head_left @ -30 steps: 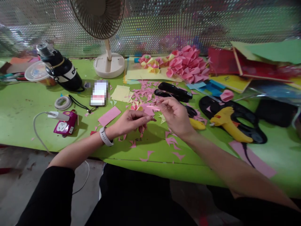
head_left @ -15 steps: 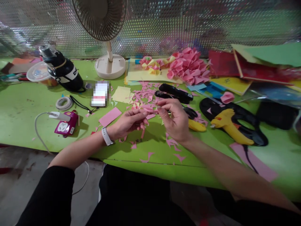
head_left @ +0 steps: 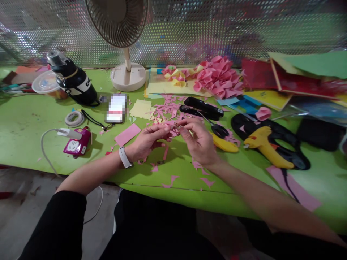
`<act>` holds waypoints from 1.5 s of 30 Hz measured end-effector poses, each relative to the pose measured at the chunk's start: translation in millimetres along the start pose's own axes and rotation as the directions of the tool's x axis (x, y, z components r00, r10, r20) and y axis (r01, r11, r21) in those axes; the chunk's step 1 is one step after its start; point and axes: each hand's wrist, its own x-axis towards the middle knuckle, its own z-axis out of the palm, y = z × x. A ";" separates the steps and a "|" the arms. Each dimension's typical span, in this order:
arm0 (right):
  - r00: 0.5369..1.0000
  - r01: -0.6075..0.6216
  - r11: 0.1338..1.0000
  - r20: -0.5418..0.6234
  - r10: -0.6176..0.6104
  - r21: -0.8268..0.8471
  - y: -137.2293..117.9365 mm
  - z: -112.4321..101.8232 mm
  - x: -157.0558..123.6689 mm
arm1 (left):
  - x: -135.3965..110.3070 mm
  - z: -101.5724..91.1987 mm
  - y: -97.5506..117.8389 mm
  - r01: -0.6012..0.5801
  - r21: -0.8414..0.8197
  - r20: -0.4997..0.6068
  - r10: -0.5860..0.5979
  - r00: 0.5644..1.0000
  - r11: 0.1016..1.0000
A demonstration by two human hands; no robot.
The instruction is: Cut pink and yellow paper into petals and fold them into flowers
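My left hand, with a white band on its wrist, pinches a small piece of pink paper above the table. Thumb and fingers of my right hand close on the same piece from the other side. Fingertips of both hands nearly meet, hiding much of its shape. Under and around the hands lie pink paper scraps. Black-handled scissors and a yellow-handled tool rest just beyond my right hand. A pink paper rectangle lies near my left hand.
Behind are a black stapler, yellow paper squares, folded pink paper flowers and a fan. A yellow glue gun sits at right. At left stand a bottle, phone, tape roll and purple socket block.
My right hand has come down and left, its fingertips closer to my left hand. The scissors' handles now show more. The pink piece is more covered by fingers.
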 end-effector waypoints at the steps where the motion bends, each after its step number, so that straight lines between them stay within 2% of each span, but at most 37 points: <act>1: 1.000 -0.012 1.000 0.026 0.012 0.012 -1.4 0.6 -0.8 | 0.5 0.1 0.0 -0.026 0.023 -0.026 0.026 0.999 0.999; 4: 0.995 -0.014 1.000 0.098 0.014 0.006 -4.9 -1.3 -0.2 | 0.3 0.5 3.4 -0.119 0.099 -0.073 0.126 0.989 0.988; 7: 0.998 -0.024 0.996 0.062 0.030 -0.081 -1.2 -10.4 15.6 | -3.7 1.9 11.6 -0.143 0.159 -0.032 0.150 0.988 0.977; 9: 0.995 -0.080 0.983 0.041 0.088 -0.162 9.0 -16.9 39.9 | -7.1 2.9 16.6 -0.125 0.215 0.001 0.128 0.992 0.968; 11: 0.980 -0.142 0.953 0.098 0.173 -0.268 25.1 -18.6 73.7 | -9.0 3.0 18.7 -0.117 0.268 0.021 0.115 0.993 0.956; 13: 0.961 -0.152 0.881 0.143 0.238 -0.448 43.9 -12.4 110.6 | -8.8 1.6 17.5 -0.114 0.283 0.039 0.107 0.993 0.952; 15: 0.927 -0.142 0.749 0.179 0.330 -0.647 61.1 1.3 143.5 | -6.8 -0.7 13.9 -0.102 0.264 0.053 0.091 0.994 0.959; 18: 0.807 -0.174 0.555 0.205 0.553 -0.813 79.0 28.2 175.6 | -3.1 -3.8 8.4 -0.073 0.224 0.065 0.059 0.996 0.972; 20: 0.749 -0.213 0.481 0.174 0.639 -0.850 86.8 44.2 185.5 | -1.6 -4.6 6.1 -0.059 0.209 0.080 0.043 0.996 0.976; 22: 0.731 -0.242 0.457 0.149 0.666 -0.856 92.7 55.2 190.0 | -0.8 -4.7 4.9 -0.046 0.192 0.095 0.028 0.995 0.980; 27: 0.728 -0.278 0.494 0.155 0.668 -0.824 96.1 59.0 193.3 | -0.1 -7.1 4.9 -0.032 0.173 0.117 0.011 0.993 0.984; 31: 0.740 -0.292 0.632 0.250 0.625 -0.718 79.9 43.4 179.5 | 1.9 -10.4 7.3 -0.065 0.215 0.108 0.043 0.993 0.974; 35: 0.769 -0.298 0.779 0.344 0.538 -0.552 53.4 18.8 140.6 | 3.4 -10.3 11.8 -0.082 0.281 0.058 0.069 0.996 0.956; 37: 0.817 -0.290 0.865 0.364 0.447 -0.410 41.7 7.0 116.9 | 3.2 -9.4 14.2 -0.094 0.308 0.050 0.082 0.995 0.947; 39: 0.862 -0.208 0.921 0.384 0.332 -0.329 32.7 -2.7 94.7 | 2.8 -8.8 16.1 -0.110 0.329 0.053 0.098 0.994 0.938; 41: 0.878 -0.140 0.944 0.403 0.258 -0.299 26.0 -9.9 75.9 | 2.5 -8.7 17.0 -0.121 0.344 0.060 0.107 0.992 0.931; 45: 0.876 -0.109 0.953 0.425 0.226 -0.282 16.0 -18.8 51.2 | 2.6 -8.7 16.9 -0.094 0.337 0.070 0.075 0.995 0.937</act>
